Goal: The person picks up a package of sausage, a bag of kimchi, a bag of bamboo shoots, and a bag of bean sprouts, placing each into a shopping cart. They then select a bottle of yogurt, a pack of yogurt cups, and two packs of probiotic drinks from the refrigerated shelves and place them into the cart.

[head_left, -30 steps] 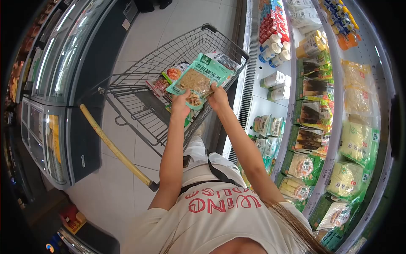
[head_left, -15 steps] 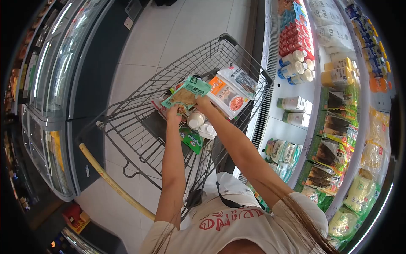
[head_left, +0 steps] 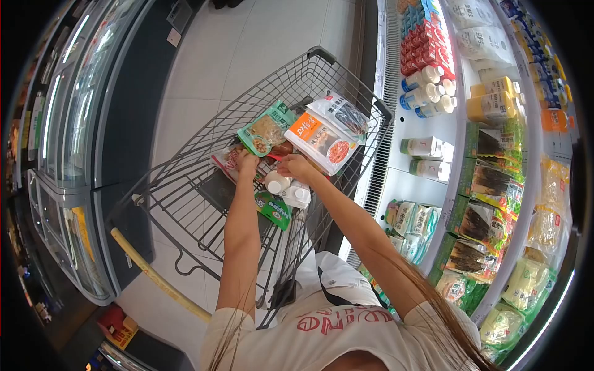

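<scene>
Both hands reach into a wire shopping cart (head_left: 185,161). My left hand (head_left: 247,163) is at a red and white package (head_left: 226,162), its fingers bent and partly hidden. My right hand (head_left: 296,167) has its fingers curled together just above the white bottles (head_left: 278,182); whatever it may grip is too small to make out. Beyond the hands lies a green food pouch (head_left: 267,130), untouched. To its right rest an orange and white package (head_left: 322,139) and a white pouch with dark contents (head_left: 341,114). A green bag (head_left: 275,209) is below the bottles.
Refrigerated shelves (head_left: 448,185) with bottles, pouches and bags stand close on the right. Glass-fronted freezers (head_left: 77,123) line the left. A yellow bar (head_left: 154,275) curves at the cart's near left. Tiled floor (head_left: 198,68) shows beyond the cart.
The green pouch, held by both hands before, now lies released in the cart. Both hands have drawn back from it, lower in the view. The view has shifted slightly.
</scene>
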`<state>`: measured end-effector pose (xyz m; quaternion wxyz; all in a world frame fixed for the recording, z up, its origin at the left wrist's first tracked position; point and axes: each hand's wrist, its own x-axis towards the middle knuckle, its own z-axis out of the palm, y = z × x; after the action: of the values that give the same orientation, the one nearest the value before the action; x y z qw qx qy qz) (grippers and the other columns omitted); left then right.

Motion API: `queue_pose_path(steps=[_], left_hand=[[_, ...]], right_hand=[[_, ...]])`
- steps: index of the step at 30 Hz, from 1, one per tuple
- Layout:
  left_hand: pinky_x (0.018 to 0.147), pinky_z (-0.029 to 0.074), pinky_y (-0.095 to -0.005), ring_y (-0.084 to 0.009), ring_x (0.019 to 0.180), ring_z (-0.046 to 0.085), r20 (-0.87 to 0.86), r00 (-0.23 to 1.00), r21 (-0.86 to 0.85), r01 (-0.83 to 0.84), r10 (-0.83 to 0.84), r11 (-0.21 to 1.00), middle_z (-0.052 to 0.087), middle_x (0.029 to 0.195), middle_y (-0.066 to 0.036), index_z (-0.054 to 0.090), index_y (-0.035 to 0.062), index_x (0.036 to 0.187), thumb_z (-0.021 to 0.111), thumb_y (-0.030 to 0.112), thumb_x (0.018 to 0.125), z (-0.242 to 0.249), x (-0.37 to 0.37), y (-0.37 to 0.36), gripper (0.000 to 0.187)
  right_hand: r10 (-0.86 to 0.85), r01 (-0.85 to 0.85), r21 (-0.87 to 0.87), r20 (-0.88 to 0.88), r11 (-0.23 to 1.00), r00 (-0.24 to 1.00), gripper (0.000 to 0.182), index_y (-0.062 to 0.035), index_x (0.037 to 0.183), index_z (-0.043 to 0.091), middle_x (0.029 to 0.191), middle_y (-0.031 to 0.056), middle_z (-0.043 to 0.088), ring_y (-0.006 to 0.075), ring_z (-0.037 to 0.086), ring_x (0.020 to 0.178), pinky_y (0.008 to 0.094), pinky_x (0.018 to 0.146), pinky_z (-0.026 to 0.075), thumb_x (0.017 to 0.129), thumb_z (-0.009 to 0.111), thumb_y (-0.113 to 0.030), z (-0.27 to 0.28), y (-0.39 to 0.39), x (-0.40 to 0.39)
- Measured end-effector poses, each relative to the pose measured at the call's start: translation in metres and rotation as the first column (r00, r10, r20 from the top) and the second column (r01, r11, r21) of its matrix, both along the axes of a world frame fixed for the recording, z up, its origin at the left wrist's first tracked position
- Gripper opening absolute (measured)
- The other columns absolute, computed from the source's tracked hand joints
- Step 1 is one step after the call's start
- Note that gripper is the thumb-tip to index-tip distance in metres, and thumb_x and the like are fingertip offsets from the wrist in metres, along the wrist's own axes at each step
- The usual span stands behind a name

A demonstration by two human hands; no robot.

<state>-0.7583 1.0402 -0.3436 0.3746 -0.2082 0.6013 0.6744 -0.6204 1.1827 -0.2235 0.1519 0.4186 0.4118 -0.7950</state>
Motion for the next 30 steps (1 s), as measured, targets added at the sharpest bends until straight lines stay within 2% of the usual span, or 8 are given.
queue_pose_path(steps=[3, 6, 7, 13, 16, 21, 25, 30], left_hand=[[0.052, 0.041, -0.0285, -0.0138, 0.062, 0.052, -0.018, 1.000, -0.108, -0.009, 0.007, 0.994, 0.054, 0.076, -0.005, 0.054, 0.0010, 0.089, 0.055, -0.006, 0.079, 0.029, 0.014, 0.004, 0.013], [0.069, 0.049, -0.0325, -0.0214, 0.078, 0.061, -0.509, 0.838, -0.533, -0.125, -0.198, 0.837, 0.061, 0.089, -0.011, 0.058, -0.0016, 0.102, 0.056, -0.003, 0.080, 0.044, 0.043, 0.006, 0.022], [0.083, 0.048, -0.0354, -0.0266, 0.094, 0.061, -0.494, 0.844, -0.493, -0.075, -0.208, 0.867, 0.062, 0.103, -0.016, 0.057, -0.0023, 0.112, 0.057, 0.001, 0.081, 0.081, 0.053, 0.007, 0.031], [0.077, 0.051, -0.0343, -0.0251, 0.088, 0.062, -0.633, 0.616, -0.364, 0.298, -0.469, 0.883, 0.063, 0.100, -0.015, 0.059, -0.0010, 0.108, 0.056, 0.009, 0.087, 0.218, 0.165, 0.010, 0.023], [0.071, 0.051, -0.0344, -0.0254, 0.084, 0.063, -0.632, 0.435, -0.416, 0.508, -0.641, 0.755, 0.065, 0.101, -0.016, 0.059, -0.0014, 0.108, 0.056, 0.010, 0.088, 0.270, 0.237, 0.017, 0.023], [0.072, 0.050, -0.0323, -0.0232, 0.083, 0.064, -0.682, 0.036, -0.349, 0.862, -0.731, 0.368, 0.065, 0.098, -0.014, 0.060, -0.0017, 0.107, 0.057, 0.010, 0.089, 0.312, 0.334, 0.053, 0.022], [0.074, 0.050, -0.0286, -0.0158, 0.086, 0.063, -0.715, -0.071, -0.246, 0.957, -0.696, 0.156, 0.065, 0.093, -0.011, 0.060, -0.0015, 0.109, 0.054, 0.009, 0.091, 0.403, 0.393, 0.087, 0.021], [0.079, 0.049, -0.0281, -0.0158, 0.094, 0.061, -0.863, 0.035, 0.042, 0.999, -0.503, -0.003, 0.064, 0.104, -0.009, 0.056, -0.0008, 0.116, 0.053, 0.008, 0.093, 0.503, 0.483, 0.134, 0.025]], right_hand=[[0.014, -0.010, 0.181, -0.023, 0.983, 1.000, 0.026, 0.0058, 0.115, 0.052, 0.101, 0.0160, 0.063, 0.0225, 0.065, 0.089, 0.0314, 0.077, 0.055, 0.092, 0.053, -0.007, 0.005, -0.005, 0.024], [-0.023, 0.047, 0.296, -0.082, 0.954, 0.996, 0.021, 0.0043, 0.111, 0.055, 0.098, 0.0130, 0.064, 0.0190, 0.064, 0.089, 0.0291, 0.077, 0.054, 0.093, 0.052, -0.007, 0.051, -0.008, 0.054], [-0.011, 0.050, 0.336, -0.119, 0.941, 0.993, 0.021, 0.0040, 0.111, 0.055, 0.098, 0.0120, 0.064, 0.0176, 0.064, 0.088, 0.0282, 0.077, 0.054, 0.094, 0.051, -0.007, 0.065, -0.008, 0.067], [-0.028, 0.154, 0.551, -0.230, 0.820, 0.973, 0.017, 0.0009, 0.107, 0.057, 0.093, 0.0063, 0.064, 0.0125, 0.062, 0.085, 0.0259, 0.075, 0.051, 0.095, 0.050, -0.010, 0.127, -0.024, 0.187], [0.000, 0.155, 0.720, -0.210, 0.676, 0.978, 0.017, 0.0009, 0.103, 0.058, 0.086, 0.0088, 0.067, 0.0142, 0.065, 0.079, 0.0285, 0.072, 0.051, 0.090, 0.054, -0.010, 0.176, -0.039, 0.254], [-0.057, 0.171, 0.854, -0.165, 0.492, 0.985, 0.020, -0.0006, 0.099, 0.059, 0.083, 0.0162, 0.065, 0.0294, 0.064, 0.077, 0.0370, 0.070, 0.048, 0.090, 0.055, -0.017, 0.239, -0.059, 0.355], [-0.257, 0.243, 0.949, -0.188, 0.202, 0.948, 0.019, 0.0002, 0.099, 0.060, 0.085, 0.0169, 0.064, 0.0317, 0.063, 0.078, 0.0390, 0.069, 0.048, 0.090, 0.057, -0.016, 0.319, -0.065, 0.414], [-0.512, 0.293, 0.888, -0.446, -0.355, 0.734, 0.016, 0.0019, 0.098, 0.060, 0.091, 0.0172, 0.061, 0.0329, 0.060, 0.082, 0.0402, 0.072, 0.047, 0.088, 0.059, -0.009, 0.450, -0.078, 0.475]])
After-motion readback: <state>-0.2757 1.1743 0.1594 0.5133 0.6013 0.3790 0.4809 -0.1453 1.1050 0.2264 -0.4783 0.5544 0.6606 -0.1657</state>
